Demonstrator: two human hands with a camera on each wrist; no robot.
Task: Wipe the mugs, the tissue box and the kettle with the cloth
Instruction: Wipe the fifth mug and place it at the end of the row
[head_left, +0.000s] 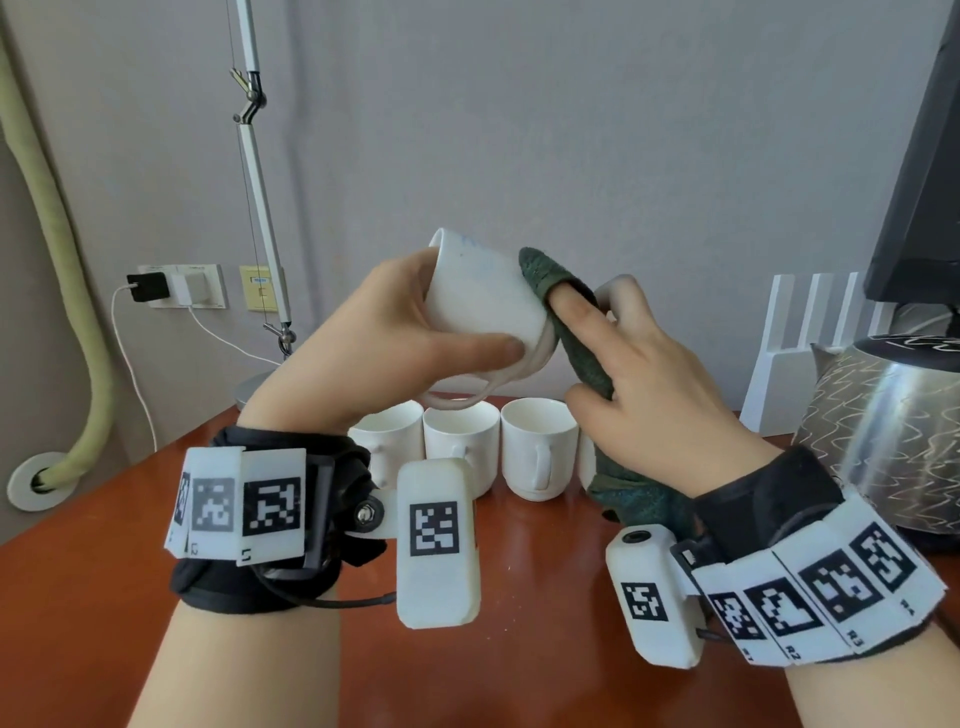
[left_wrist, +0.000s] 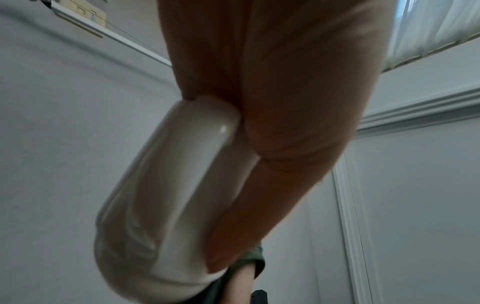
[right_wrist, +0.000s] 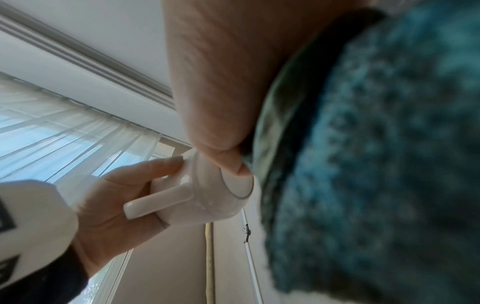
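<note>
Left hand (head_left: 374, 338) grips the white mug (head_left: 483, 301) tipped on its side above the counter (head_left: 104, 597), thumb along its wall. Right hand (head_left: 649, 364) pinches the green cloth (head_left: 576, 343), forefinger pressing it against the mug's base. More mugs (head_left: 537, 447) stand below, kettle (head_left: 883, 436) at right.

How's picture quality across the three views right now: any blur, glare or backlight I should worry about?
Head view: sharp and evenly lit, with glare on the kettle. Left wrist view: the left hand is backlit and dim, the mug soft with one small highlight. Right wrist view: the cloth is a close blur, and the window is bright.
</note>
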